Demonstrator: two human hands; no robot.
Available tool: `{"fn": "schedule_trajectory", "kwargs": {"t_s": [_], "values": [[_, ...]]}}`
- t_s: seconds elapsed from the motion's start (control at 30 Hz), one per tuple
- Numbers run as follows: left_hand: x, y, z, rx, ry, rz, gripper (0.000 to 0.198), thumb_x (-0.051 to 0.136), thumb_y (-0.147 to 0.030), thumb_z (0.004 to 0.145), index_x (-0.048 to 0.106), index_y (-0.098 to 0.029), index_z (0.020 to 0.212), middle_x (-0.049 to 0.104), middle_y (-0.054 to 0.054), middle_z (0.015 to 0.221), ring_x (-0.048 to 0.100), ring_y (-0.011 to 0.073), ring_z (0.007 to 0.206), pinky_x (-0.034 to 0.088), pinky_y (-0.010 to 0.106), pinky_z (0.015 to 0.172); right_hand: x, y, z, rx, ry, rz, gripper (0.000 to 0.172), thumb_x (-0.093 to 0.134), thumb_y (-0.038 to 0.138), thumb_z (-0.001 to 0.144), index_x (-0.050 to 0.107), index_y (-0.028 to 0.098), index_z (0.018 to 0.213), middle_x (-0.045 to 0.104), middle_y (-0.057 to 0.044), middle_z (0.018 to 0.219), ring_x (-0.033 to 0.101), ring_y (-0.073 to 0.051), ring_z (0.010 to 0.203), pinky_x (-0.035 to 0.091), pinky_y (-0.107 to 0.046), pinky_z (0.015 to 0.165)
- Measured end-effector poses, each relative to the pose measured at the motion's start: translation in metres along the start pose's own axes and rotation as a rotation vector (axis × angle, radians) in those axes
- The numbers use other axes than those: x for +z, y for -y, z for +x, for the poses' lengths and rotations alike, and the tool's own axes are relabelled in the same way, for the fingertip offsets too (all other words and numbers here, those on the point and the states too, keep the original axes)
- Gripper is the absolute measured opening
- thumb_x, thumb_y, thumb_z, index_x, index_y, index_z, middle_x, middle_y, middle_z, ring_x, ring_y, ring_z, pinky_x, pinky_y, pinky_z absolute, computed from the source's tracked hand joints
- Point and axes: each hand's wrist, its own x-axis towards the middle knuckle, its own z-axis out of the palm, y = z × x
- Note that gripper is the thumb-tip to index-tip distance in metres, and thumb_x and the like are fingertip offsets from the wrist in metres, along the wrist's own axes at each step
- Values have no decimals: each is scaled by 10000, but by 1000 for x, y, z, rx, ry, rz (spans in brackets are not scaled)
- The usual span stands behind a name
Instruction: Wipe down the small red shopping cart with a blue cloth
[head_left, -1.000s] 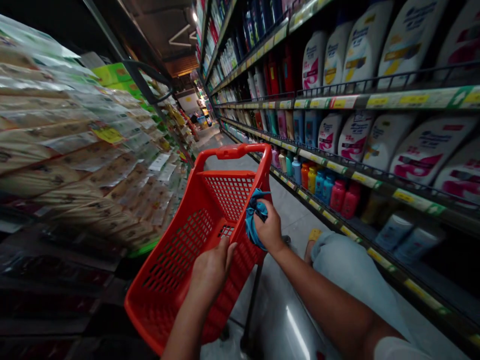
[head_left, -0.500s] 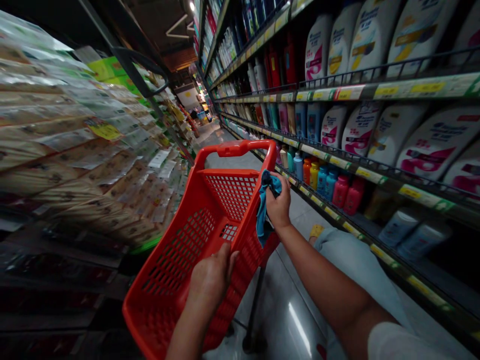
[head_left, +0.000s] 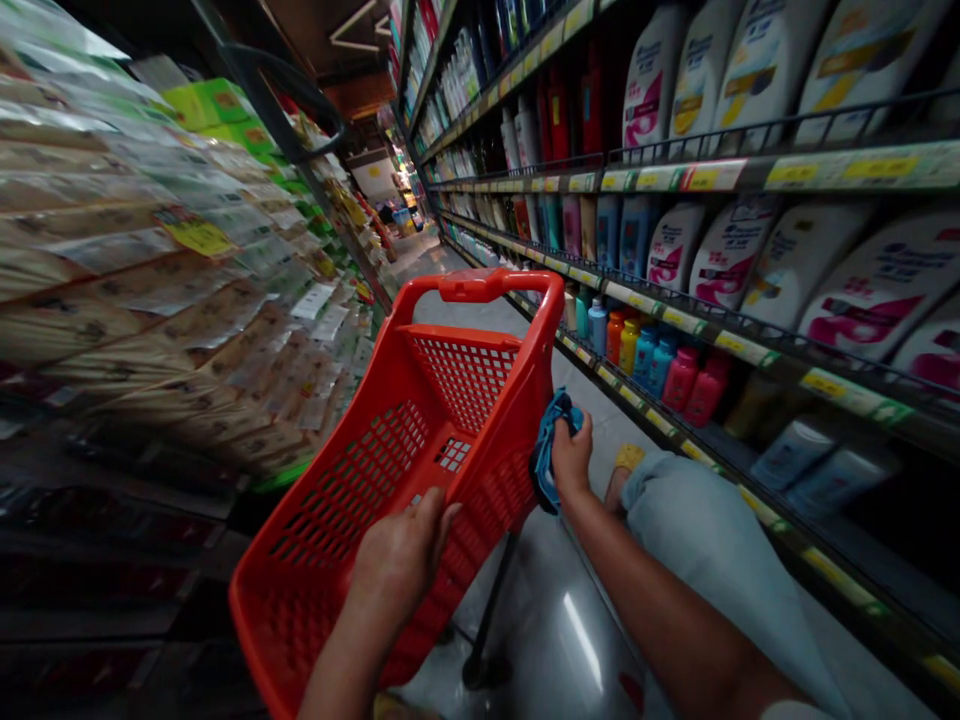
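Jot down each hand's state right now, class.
Left hand: closed, gripping the red cart by its rim.
Right hand: closed, holding a blue cloth.

Red cart (head_left: 487, 470) — blue cloth (head_left: 549, 470)

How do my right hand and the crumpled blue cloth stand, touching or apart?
Touching. The head view shows the right hand gripping the crumpled blue cloth, its folds bunched against the hand with no gap.

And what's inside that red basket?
Inside the red basket, perforated walls and part of the floor show; whatever the left hand and forearm cover can't be seen.
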Motion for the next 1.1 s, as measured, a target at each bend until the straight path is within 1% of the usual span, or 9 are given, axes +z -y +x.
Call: {"fn": "schedule_trajectory", "kwargs": {"t_s": [0.13,0.27,0.33,0.43,0.6,0.7,0.8,0.93,1.1], "values": [[2,10,-5,33,-69,-16,363,323,-428,1040,594,-222,914,712,35,648,698,197,600,344,276,519,4,-8,-7,-58,-49,7,448,543,389,786,542,202,1193,658,-129,1246,634,-226,1115,481,-377,996],[4,16,-9,57,-128,-48,389,310,-442,1042,605,-226,911,688,21,614,672,172,565,349,253,506,-14,-38,-27,148,-114,-83,329,489,403,729,560,198,976,686,-83,823,663,-261,812,528,-383,762],[5,20,-11,84,-157,-48,395,306,-437,1048,617,-226,926,675,12,596,664,166,549,361,246,509,-17,-36,-29,175,-113,-89,294,477,403,727,556,205,929,642,-45,706,633,-249,699,518,-370,686],[6,28,-14,139,-213,-31,407,297,-431,1054,630,-222,947,668,6,577,659,167,527,373,249,505,-10,5,-16,120,-86,-62,343,489,406,770,563,202,1036,691,-54,854,648,-219,776,527,-348,764],[-2,43,-22,198,-262,-105,405,319,-419,1043,655,-221,934,689,16,607,651,159,522,413,243,512,2,85,12,-284,-2,89,407,537,374,804,555,202,1173,682,-109,1170,636,-219,1065,479,-368,989],[-8,51,-29,150,-200,-192,417,363,-438,1023,656,-235,808,688,11,631,657,146,563,448,230,557,-6,80,9,-45,14,130,422,551,424,745,582,200,1102,696,-84,1079,641,-221,991,498,-365,936],[-13,55,-31,60,-136,-251,497,379,-521,1002,627,-234,680,678,4,624,657,141,585,451,232,569,-17,57,-1,262,122,145,373,582,484,665,628,192,893,669,-21,753,616,-208,700,525,-352,707],[-25,36,-12,-10,-187,-302,511,367,-592,995,691,-239,816,752,18,782,710,171,715,495,264,641,-28,66,-7,311,212,190,326,650,489,625,647,208,791,597,45,590,546,-164,544,476,-297,585],[-44,-36,33,40,-412,-505,454,377,-533,1021,633,-215,1219,744,74,1170,694,203,1079,532,329,946,-28,103,-22,417,257,339,376,710,513,572,650,220,799,661,40,649,587,-167,595,502,-291,635]]}}
